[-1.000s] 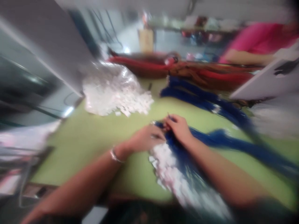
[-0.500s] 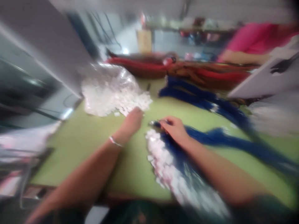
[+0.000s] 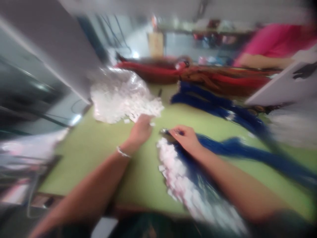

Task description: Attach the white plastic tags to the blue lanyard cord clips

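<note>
My left hand (image 3: 141, 129) is at the near edge of a heap of small white plastic pieces (image 3: 138, 107), its fingers curled downward and partly hidden. Whatever they grip does not show; one loose white piece lies close to the fingertips. My right hand (image 3: 185, 136) is pinched closed on the end of a bundle of blue wires (image 3: 218, 145), whose shiny tips stick out to the left of the fingers. Below that hand runs a row of wires with white pieces (image 3: 177, 168) at their ends, slanting toward my body. Motion blur softens the details.
A clear plastic bag (image 3: 119, 79) lies behind the white heap on the green tabletop (image 3: 99, 148). More blue wire bundles (image 3: 210, 99) lie farther back, with red and brown bundles (image 3: 153, 69) beyond. A grey post (image 3: 49, 39) stands left. A person in a pink top (image 3: 269, 43) is across, at right.
The whole view has shifted slightly to the right. Relative to the table, both hands stay nearly in place, the left at the white heap and the right on the blue wires.
</note>
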`<action>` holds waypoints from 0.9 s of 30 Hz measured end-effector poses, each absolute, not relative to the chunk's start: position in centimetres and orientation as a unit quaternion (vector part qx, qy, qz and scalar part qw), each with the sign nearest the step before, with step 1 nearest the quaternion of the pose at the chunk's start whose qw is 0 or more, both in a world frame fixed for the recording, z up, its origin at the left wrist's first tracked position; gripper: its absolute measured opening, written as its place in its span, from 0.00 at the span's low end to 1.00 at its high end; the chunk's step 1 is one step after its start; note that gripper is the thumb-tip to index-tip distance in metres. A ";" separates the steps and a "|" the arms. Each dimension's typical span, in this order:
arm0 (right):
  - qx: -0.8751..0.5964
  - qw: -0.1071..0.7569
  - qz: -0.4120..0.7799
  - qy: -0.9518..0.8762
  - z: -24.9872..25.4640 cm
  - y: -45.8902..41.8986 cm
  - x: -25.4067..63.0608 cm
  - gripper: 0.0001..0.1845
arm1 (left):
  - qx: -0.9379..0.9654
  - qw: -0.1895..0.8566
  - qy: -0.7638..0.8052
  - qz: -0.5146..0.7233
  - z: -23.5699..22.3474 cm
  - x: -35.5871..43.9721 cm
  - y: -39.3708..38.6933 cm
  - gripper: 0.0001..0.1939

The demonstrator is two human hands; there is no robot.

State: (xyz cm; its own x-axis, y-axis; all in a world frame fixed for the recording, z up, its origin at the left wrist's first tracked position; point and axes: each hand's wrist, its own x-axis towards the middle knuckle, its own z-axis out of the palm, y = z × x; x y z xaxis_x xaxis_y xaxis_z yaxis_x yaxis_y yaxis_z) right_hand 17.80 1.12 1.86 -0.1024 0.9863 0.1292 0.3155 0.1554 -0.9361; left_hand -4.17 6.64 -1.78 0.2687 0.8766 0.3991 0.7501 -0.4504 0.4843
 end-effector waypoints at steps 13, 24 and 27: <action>-0.508 0.420 0.412 -0.629 2.0 1.1 17.7 0.11 | 0.745 0.175 0.531 0.365 -0.9 -3.7 5.3 0.12; -0.495 0.431 0.354 -0.666 2.3 0.5 17.8 0.10 | 0.488 0.598 0.460 0.438 0.1 -0.6 2.3 0.17; -0.489 0.423 0.349 -0.679 2.2 0.5 17.7 0.09 | 0.505 0.590 0.461 0.429 -0.3 -0.7 2.5 0.17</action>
State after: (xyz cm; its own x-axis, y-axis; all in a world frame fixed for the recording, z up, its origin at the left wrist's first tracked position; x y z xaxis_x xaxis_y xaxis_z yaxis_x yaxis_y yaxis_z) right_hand 17.73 0.49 2.16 -0.1640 0.9583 0.2340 0.3679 0.2796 -0.8868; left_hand -0.67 2.50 -0.26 0.2063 0.9723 -0.1096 -0.0407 0.1204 0.9919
